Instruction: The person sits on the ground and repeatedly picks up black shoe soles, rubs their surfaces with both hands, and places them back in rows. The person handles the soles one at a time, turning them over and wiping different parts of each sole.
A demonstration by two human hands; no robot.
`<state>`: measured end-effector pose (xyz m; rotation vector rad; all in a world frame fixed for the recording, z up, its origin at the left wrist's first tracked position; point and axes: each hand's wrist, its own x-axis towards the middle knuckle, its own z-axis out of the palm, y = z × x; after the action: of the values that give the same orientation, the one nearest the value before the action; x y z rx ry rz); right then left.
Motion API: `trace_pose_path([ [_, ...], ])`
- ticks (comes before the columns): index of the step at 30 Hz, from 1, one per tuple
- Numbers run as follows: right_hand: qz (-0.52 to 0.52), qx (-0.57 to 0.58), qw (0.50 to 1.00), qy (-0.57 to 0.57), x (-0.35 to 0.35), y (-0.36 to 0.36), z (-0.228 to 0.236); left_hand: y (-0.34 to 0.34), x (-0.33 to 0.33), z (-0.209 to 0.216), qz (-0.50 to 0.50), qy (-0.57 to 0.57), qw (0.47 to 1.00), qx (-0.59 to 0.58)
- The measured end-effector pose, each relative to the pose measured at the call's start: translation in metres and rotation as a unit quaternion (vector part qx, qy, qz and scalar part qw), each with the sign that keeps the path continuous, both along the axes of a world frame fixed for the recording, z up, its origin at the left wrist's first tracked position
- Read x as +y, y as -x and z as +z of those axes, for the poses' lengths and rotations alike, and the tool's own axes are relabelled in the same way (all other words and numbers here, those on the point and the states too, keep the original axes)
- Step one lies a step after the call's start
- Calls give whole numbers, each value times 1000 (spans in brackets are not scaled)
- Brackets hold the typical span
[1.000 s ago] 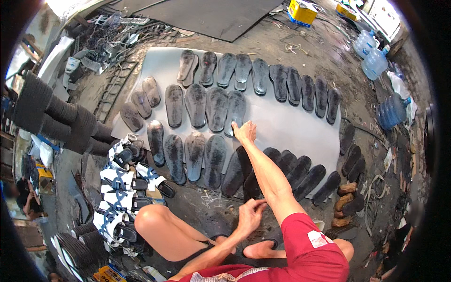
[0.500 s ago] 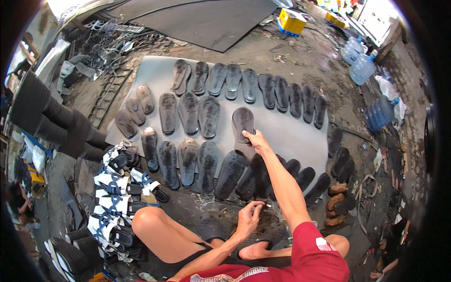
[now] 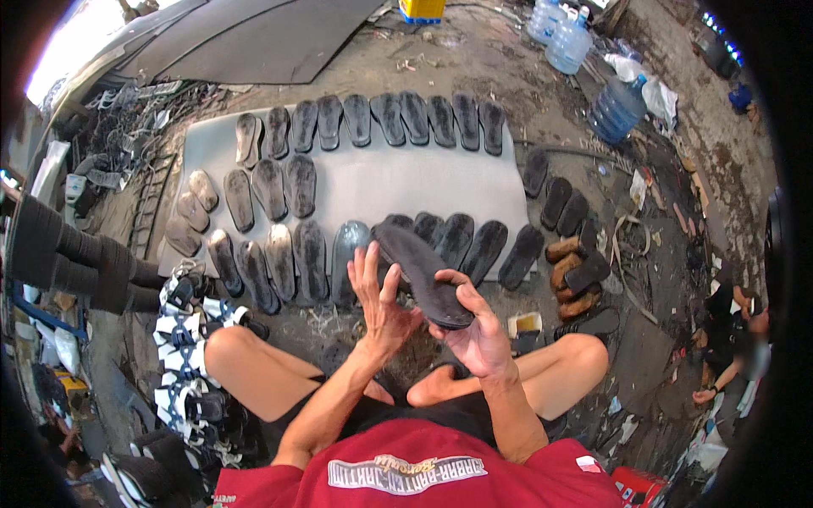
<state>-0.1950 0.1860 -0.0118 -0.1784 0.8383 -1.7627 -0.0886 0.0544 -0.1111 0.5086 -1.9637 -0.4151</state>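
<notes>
My right hand point(image 3: 478, 334) grips the near end of a dark, fuzzy-surfaced shoe sole point(image 3: 423, 271), which tilts up and away to the left in front of my knees. Close to the sole's left edge is my left hand point(image 3: 381, 313), its fingers spread; whether a fingertip touches the sole I cannot tell. Beyond lies a light grey sheet point(image 3: 423, 182) with rows of similar dark soles point(image 3: 357, 120) along its far and near sides. Another sole point(image 3: 347, 254) in the near row, with a shinier top, is partly behind my left fingers.
White and blue strapped sandals point(image 3: 179, 360) are heaped by my left knee, near stacks of dark soles point(image 3: 93, 262). Brown and black pieces point(image 3: 578, 279) lie at right. Large blue water bottles point(image 3: 616, 110) stand far right, a yellow box point(image 3: 422, 10) at the back. A small container point(image 3: 525, 323) sits by my right knee.
My right hand has drawn back from over the sheet with a sole, now near my knees. My left hand has risen from near my feet and spread its fingers. The whole view has shifted.
</notes>
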Motion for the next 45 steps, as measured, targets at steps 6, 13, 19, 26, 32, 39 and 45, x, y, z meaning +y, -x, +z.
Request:
trace_pose_path([
  [6, 144, 287, 946, 55, 56, 19, -4, -6, 31, 32, -158, -280, 947, -6],
  [13, 142, 308, 940, -26, 66, 6, -32, -38, 45, 76, -281, -588, 755, -70],
  [19, 84, 248, 964, -48, 66, 22, -46, -65, 22, 67, -363, -749, 547, 89],
  [26, -32, -50, 995, 74, 57, 27, -42, -74, -11, 45, -424, -753, 404, 299],
  [32, -62, -167, 979, 94, 45, -10, -50, -61, -15, 34, -468, -729, 327, 377],
  [39, -22, -56, 998, 28, 18, -6, -34, -54, -18, 30, -434, -744, 360, 358],
  [45, -62, 68, 994, 54, 10, -4, -32, -38, -11, 35, -463, -686, 334, 451],
])
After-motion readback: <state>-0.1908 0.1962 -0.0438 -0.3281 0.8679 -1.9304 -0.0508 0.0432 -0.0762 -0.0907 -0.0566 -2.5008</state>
